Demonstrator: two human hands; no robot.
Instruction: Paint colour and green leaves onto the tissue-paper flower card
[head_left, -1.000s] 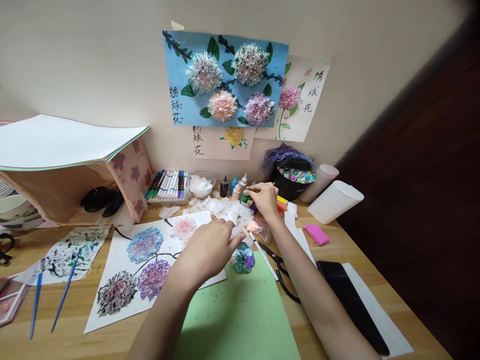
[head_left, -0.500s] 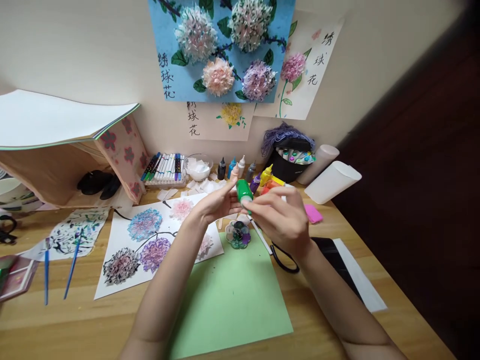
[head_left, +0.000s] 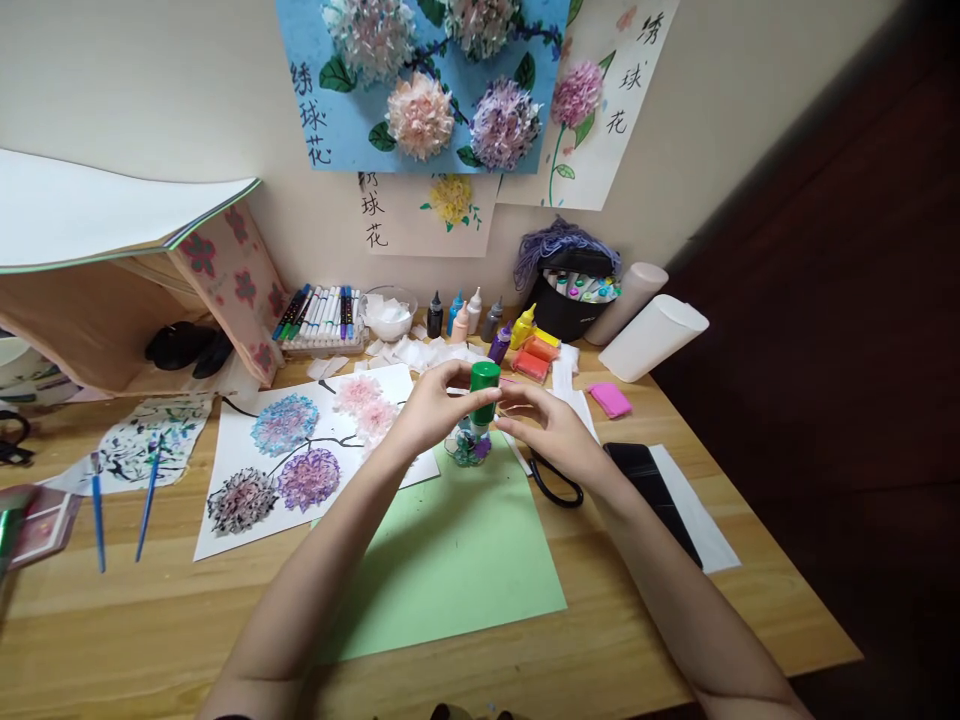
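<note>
So the bench has a green sheet down, probably to catch drips. Left hand is gripping, right hand is half-curled right beside it, can't tell if it's holding anything. Flower-shaped palette sits at the sheet's far end, and the green bottle is in the left grip, upside down over it, likely so the contents run down. Versus half a second ago, it's vertical instead of tilted

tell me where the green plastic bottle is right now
Near the head view's centre, the green plastic bottle is upside down in the left grip, over the paint-stained flower-shaped palette.
</note>
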